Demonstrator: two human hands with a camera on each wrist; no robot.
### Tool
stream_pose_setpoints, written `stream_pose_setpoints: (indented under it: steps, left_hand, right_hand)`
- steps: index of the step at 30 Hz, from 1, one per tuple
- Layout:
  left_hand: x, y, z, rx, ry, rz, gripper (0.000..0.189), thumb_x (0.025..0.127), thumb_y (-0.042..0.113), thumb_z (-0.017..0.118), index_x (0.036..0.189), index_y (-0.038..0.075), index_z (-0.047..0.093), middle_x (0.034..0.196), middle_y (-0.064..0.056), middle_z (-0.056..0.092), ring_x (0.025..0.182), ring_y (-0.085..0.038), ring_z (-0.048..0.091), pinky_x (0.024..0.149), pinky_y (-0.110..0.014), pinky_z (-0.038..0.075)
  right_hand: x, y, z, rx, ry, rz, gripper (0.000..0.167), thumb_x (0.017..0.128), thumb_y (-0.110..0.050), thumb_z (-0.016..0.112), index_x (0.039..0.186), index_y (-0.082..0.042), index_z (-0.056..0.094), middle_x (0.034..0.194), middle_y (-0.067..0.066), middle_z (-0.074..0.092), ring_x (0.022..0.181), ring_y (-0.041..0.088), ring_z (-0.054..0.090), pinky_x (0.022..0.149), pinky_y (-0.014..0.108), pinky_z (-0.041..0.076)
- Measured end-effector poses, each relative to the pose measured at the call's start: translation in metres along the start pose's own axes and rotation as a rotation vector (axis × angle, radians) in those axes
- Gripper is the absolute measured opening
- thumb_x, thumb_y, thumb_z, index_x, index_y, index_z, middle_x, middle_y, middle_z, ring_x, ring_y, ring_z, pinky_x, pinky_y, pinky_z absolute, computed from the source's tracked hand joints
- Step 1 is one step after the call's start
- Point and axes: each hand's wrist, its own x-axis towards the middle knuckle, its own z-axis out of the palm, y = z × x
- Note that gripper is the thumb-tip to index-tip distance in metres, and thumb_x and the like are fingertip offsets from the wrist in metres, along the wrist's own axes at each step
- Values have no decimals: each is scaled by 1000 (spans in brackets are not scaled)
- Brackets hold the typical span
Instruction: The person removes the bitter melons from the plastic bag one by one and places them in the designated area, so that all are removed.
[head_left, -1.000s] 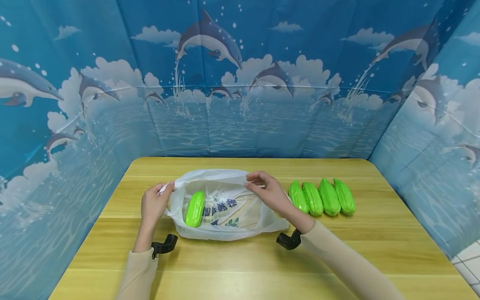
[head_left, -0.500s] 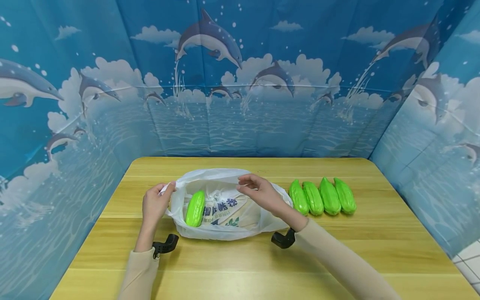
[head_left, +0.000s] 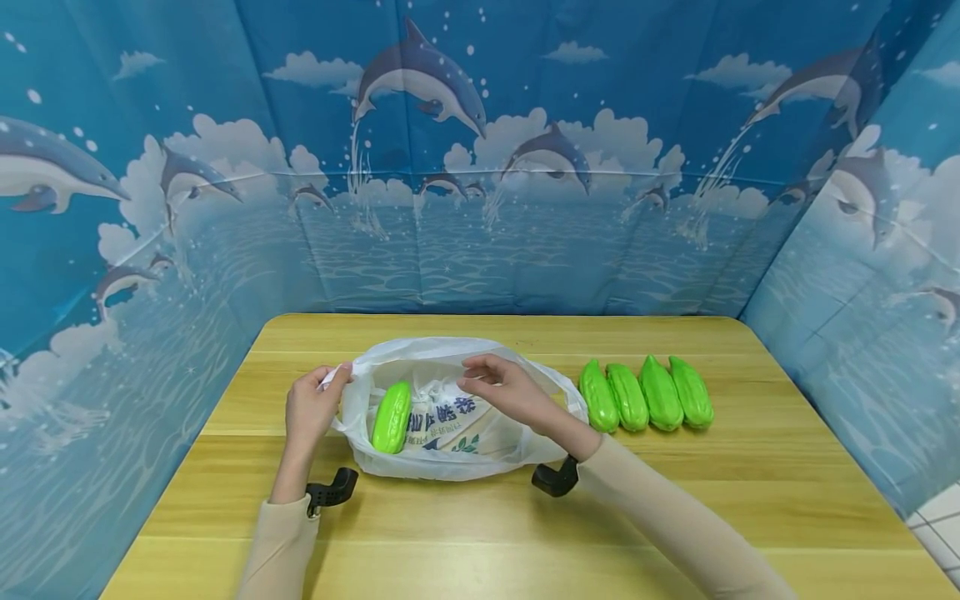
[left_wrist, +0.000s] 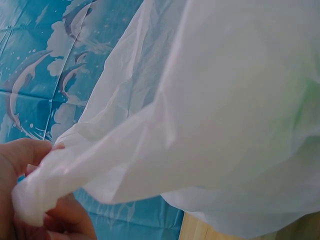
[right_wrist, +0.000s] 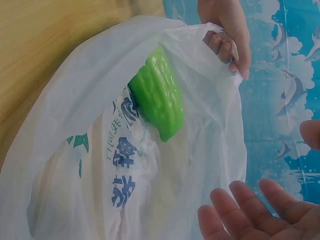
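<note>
A white plastic bag [head_left: 442, 468] with blue printed characters lies on the table, its mouth held wide. Inside, at the left end, rests one glossy green bitter melon [head_left: 392, 418]; the right wrist view shows this bitter melon [right_wrist: 160, 97] against the bag's wall. My left hand [head_left: 313, 408] pinches the bag's left edge, and white plastic [left_wrist: 125, 160] stretches away from its fingers. Over the bag's opening hovers my right hand [head_left: 513, 393], loosely bent and holding nothing. In the right wrist view, the right hand's fingers [right_wrist: 245, 200] are spread apart beside the bag.
Several more green bitter melons [head_left: 661, 396] stand in a row on the wooden table [head_left: 480, 533], right of the bag. A blue dolphin-print curtain [head_left: 480, 233] hangs behind and along both sides. Black wrist cameras [head_left: 557, 477] protrude below the hands.
My right hand has moved left from the bag's right rim to over its opening. The left hand keeps its pinch on the bag, and the bitter melons have not moved.
</note>
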Motion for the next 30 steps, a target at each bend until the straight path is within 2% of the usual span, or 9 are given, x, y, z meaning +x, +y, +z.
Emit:
stream_pose_setpoints:
  steps: [9,17,30]
  left_hand:
    - [0,0,0,-1,-4,-9,50,89,53,58,87,4,69,62,-2,51,55,-16,49,48,-26,39]
    - [0,0,0,-5,-5,-9,50,89,53,58,87,4,69,60,0,50,53,-16,48,47,-26,38]
    - [0,0,1,-5,-4,-1,49,90,52,58,86,4,69,60,-1,51,53,-16,48,47,-27,38]
  right_hand:
    - [6,-1,10,19,-18,28,44,91,-35,64,127,-12,56,116,3,59,105,19,56,84,38,47]
    - [9,1,18,22,-33,34,44,91,-36,64,127,-12,55,118,5,59,105,21,56,86,46,46]
    - [18,2,26,-25,-62,45,48,90,-41,64,128,-13,55,119,4,58,105,20,56,83,39,47]
